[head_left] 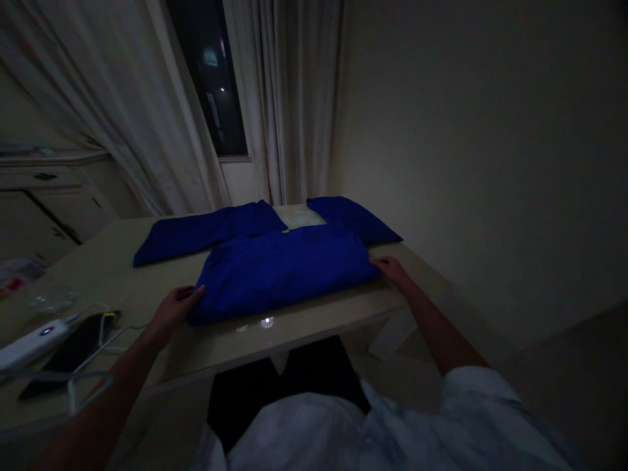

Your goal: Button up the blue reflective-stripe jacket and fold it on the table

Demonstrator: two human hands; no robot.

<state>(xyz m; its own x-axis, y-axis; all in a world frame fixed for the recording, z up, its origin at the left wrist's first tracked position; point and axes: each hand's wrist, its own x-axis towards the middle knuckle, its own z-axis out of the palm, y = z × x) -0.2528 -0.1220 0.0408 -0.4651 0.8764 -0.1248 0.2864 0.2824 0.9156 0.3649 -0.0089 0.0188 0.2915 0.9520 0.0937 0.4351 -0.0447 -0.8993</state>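
Note:
A blue garment [282, 265] lies spread on a pale table [314, 320], its body folded up and both sleeves stretched out to the sides behind it. My left hand [171, 311] grips the fold's left corner with its fingers curled on the cloth. My right hand [392, 268] rests at the right corner, fingers pinching the fabric edge.
At the table's left end lie a white power strip [29, 343], a dark phone [73, 350], white cables and a small glass dish [52, 299]. Curtains and a dark window stand behind the table. A cabinet is at the far left. A bare wall is to the right.

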